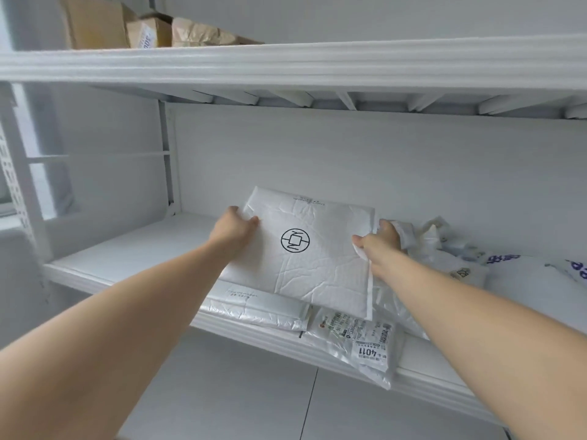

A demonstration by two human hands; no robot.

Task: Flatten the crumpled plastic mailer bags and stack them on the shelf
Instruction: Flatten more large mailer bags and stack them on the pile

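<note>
The left hand (233, 231) and right hand (381, 246) pinch the white mailer (305, 265) at its edges; the overhanging labelled bag (365, 344), seemingly loose, may fall.

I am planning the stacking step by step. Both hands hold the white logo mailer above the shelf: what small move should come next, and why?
Probably lower the logo mailer onto the flattened bags beneath it and let go: the left hand and right hand grip its side edges, and it looks fairly flat.
</note>
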